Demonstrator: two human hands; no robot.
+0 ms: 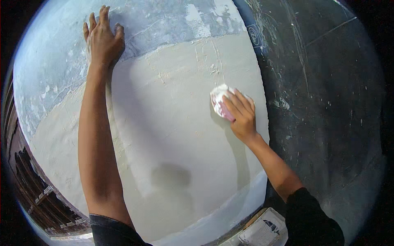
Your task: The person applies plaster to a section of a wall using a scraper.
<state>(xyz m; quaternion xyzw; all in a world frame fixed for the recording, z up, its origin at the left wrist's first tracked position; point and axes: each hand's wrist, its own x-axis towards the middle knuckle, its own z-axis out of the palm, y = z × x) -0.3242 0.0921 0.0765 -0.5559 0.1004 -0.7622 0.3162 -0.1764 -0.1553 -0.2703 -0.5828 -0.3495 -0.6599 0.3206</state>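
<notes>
A large sheet-like panel (176,135) fills the middle, coated in cream-white paste, with a bluish, streaky band (152,28) across its upper part. My left hand (104,43) lies on that bluish band at the upper left, fingers spread, holding nothing. On the coated area at the right, my right hand (243,110) is closed round a pink pad (225,108) thickly smeared with white paste. The pad's far side is against the surface; whether it is sponge or folded cloth, I cannot tell. Raised drips and ridges of paste (215,67) run just above it.
A dark, scuffed surface (324,102) with white splashes borders the panel's right edge. At the bottom right sits a white rectangular tray (264,229) with dark marks. Brown slatted material (41,188) shows beyond the lower left edge. Shadows of my arms fall on the panel.
</notes>
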